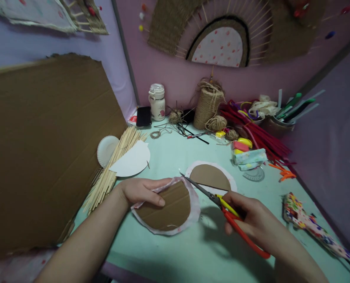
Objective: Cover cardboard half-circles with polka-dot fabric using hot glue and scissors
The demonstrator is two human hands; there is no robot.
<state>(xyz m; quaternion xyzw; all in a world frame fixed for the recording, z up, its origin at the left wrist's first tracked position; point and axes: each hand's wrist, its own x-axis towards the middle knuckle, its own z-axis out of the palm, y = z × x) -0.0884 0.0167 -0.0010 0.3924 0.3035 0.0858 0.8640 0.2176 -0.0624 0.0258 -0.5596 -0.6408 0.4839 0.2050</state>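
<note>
My left hand (148, 192) grips a half-round cardboard piece (169, 208) backed with pink-white fabric, its thumb pressed on the brown face. A rim of the fabric (194, 208) shows around the curved edge. My right hand (248, 216) is closed on a pair of scissors (229, 212) with red and yellow handles. The scissor blades (200, 188) point up and left, with the tips at the upper edge of the fabric. Behind the blades, a second half-round cardboard piece (210, 177) lies on pale fabric on the table.
A bundle of thin sticks (116, 165), a white half-round sheet (132, 159) and a large cardboard sheet (45, 149) are at the left. A twine spool (208, 104), white bottle (157, 102) and red pipe cleaners (257, 135) line the back. A floral-patterned glue gun (310, 228) lies right.
</note>
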